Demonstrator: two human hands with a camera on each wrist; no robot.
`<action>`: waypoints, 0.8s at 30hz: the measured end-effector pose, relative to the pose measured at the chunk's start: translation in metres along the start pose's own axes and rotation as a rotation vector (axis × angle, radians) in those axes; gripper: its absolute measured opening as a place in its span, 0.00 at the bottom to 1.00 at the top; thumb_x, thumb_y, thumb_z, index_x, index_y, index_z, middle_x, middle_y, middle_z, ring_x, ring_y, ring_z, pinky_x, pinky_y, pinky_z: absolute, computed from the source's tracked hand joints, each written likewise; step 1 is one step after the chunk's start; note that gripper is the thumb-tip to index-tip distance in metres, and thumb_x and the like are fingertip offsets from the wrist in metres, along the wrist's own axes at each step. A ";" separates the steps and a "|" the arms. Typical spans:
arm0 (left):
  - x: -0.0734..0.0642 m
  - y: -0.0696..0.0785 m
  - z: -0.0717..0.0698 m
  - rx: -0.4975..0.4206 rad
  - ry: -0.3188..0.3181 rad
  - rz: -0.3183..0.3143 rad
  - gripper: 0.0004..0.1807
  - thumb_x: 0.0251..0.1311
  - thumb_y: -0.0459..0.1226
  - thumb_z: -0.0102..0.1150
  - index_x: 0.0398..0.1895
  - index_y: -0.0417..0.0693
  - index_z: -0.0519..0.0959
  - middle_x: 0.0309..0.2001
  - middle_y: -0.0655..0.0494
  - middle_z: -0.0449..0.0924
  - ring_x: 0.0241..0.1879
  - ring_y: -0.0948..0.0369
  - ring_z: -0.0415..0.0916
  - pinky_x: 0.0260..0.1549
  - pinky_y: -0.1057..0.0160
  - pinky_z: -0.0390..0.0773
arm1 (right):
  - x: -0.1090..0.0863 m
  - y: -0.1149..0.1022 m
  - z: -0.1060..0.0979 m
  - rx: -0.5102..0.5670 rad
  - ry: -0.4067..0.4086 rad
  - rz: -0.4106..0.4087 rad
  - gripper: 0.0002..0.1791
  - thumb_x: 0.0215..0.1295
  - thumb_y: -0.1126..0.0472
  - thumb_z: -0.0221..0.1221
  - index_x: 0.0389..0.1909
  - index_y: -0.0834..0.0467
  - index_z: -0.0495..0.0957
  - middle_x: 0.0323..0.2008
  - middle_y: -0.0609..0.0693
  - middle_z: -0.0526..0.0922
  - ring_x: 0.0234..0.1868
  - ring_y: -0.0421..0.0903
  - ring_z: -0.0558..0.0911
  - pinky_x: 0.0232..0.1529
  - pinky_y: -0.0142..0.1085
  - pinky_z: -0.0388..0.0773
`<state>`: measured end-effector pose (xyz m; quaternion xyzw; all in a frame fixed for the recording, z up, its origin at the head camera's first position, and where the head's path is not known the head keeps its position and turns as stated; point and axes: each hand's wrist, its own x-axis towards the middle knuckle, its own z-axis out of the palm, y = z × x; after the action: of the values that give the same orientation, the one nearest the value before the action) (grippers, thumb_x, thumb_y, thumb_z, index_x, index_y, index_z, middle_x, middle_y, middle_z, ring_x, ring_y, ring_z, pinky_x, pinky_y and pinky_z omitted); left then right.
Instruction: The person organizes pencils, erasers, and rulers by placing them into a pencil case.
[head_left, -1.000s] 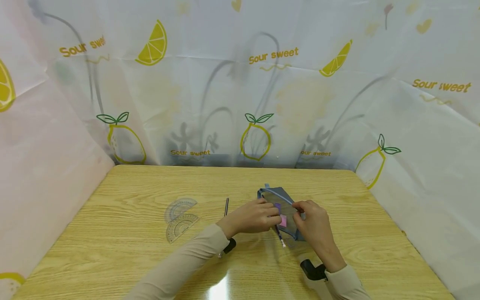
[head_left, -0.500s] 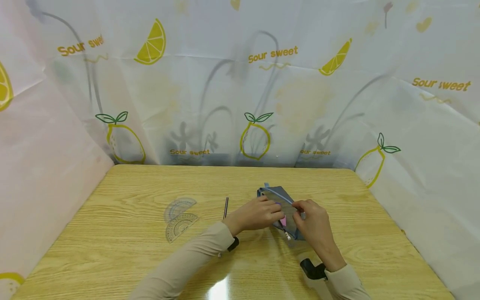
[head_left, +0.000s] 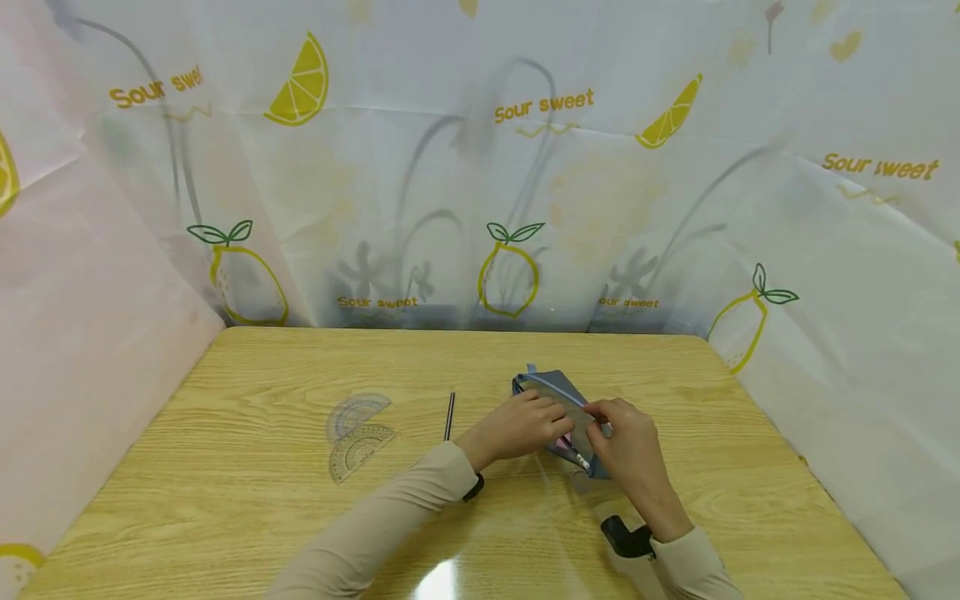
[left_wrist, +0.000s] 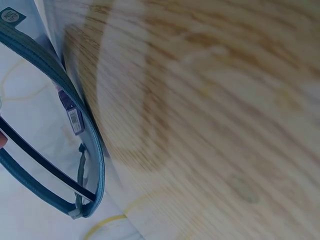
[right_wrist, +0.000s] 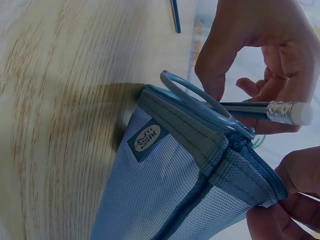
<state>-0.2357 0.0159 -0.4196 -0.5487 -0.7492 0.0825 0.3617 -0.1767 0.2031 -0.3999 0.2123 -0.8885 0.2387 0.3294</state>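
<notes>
A blue mesh zip pencil case [head_left: 566,386] lies on the table, its zipped mouth gaping. My right hand [head_left: 630,446] pinches the edge of its opening between thumb and fingers. My left hand [head_left: 517,429] holds a dark pencil [head_left: 576,455] across the mouth; the silver ferrule and white eraser end [right_wrist: 292,113] stick out beyond the rim. In the left wrist view, the pencil's other end lies inside the opening, near the far corner. Inside are a purple item with a barcode label [left_wrist: 73,117] and a pink piece [head_left: 562,439], partly hidden by the left hand.
Another dark pencil [head_left: 450,415] lies left of the left hand, partly hidden by the forearm. Further left are two clear protractors [head_left: 360,450], their edges touching. A large ring pull [right_wrist: 192,90] hangs at the case's zip. A lemon-printed curtain [head_left: 420,167] borders the wooden table.
My left hand has moved slightly right, bringing the pencil's eraser end from in front of the case to over its near edge. My right hand keeps its place on the rim.
</notes>
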 end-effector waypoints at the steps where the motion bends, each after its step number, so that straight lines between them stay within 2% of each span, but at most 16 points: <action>1: 0.000 0.000 0.000 0.001 -0.006 -0.005 0.03 0.69 0.40 0.55 0.37 0.55 0.78 0.34 0.64 0.78 0.35 0.67 0.77 0.35 0.67 0.72 | 0.000 0.000 0.000 -0.002 0.000 -0.004 0.12 0.45 0.80 0.66 0.31 0.65 0.84 0.27 0.55 0.83 0.26 0.49 0.81 0.20 0.35 0.73; 13: 0.003 0.002 0.003 0.026 -0.056 -0.029 0.03 0.68 0.42 0.57 0.41 0.57 0.79 0.39 0.65 0.81 0.40 0.68 0.77 0.38 0.69 0.74 | 0.000 -0.003 -0.003 0.015 -0.025 -0.014 0.11 0.45 0.80 0.65 0.31 0.65 0.84 0.27 0.55 0.83 0.25 0.47 0.81 0.19 0.33 0.73; 19: 0.003 0.002 0.005 0.015 -0.107 -0.022 0.05 0.68 0.43 0.56 0.43 0.57 0.80 0.41 0.65 0.81 0.42 0.68 0.77 0.41 0.69 0.74 | 0.000 -0.002 -0.003 0.017 -0.041 -0.010 0.10 0.47 0.79 0.65 0.30 0.64 0.84 0.26 0.54 0.82 0.26 0.46 0.81 0.21 0.34 0.74; 24: 0.002 0.001 0.005 0.012 -0.157 -0.016 0.07 0.69 0.44 0.54 0.43 0.57 0.80 0.41 0.65 0.81 0.39 0.68 0.77 0.38 0.71 0.74 | 0.000 -0.001 -0.002 0.034 -0.053 -0.014 0.09 0.48 0.78 0.63 0.30 0.65 0.84 0.27 0.56 0.82 0.26 0.47 0.80 0.20 0.33 0.72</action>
<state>-0.2379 0.0196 -0.4226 -0.5322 -0.7791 0.1269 0.3060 -0.1749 0.2038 -0.3981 0.2303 -0.8913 0.2458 0.3036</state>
